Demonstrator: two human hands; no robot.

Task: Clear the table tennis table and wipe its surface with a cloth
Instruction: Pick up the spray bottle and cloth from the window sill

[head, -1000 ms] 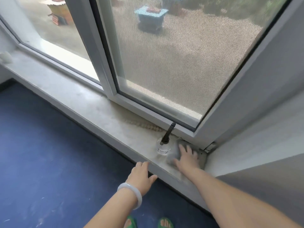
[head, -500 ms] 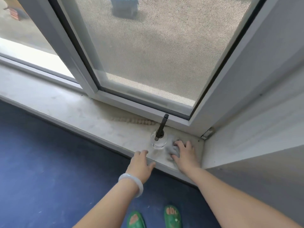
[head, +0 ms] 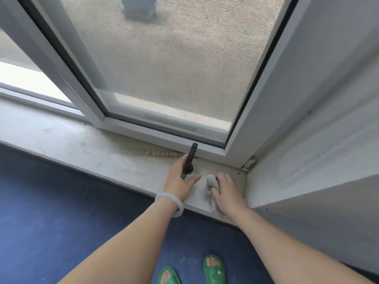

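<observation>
Two hands down at the right end of a pale stone windowsill (head: 102,148), and it's a tight corner. The side wall (head: 307,160) boxes it in at 3 o'clock, the grey window frame (head: 164,132) with its mesh screen (head: 174,68) closes off 12 o'clock, and the sill's front edge drops to the floor at 6. The only real open run is along the sill toward 9 o'clock. The left hand (head: 180,182) has the spray bottle (head: 190,156) in the fork between thumb and fingers, with the dark nozzle sticking up past it. I can't see the clear body under the hand, so I can't say how tight that grip is. At about 4 o'clock from the bottle, the right hand (head: 228,194) sits with bent fingers on a grey cloth (head: 211,182), which is bunched up and lying on the sill near the front edge. The sill looks dusty and scuffed. The floor (head: 61,201) is dark blue. Count: one bottle, one cloth, one white bangle (head: 170,198) on the left wrist, two green slippers (head: 215,269).
</observation>
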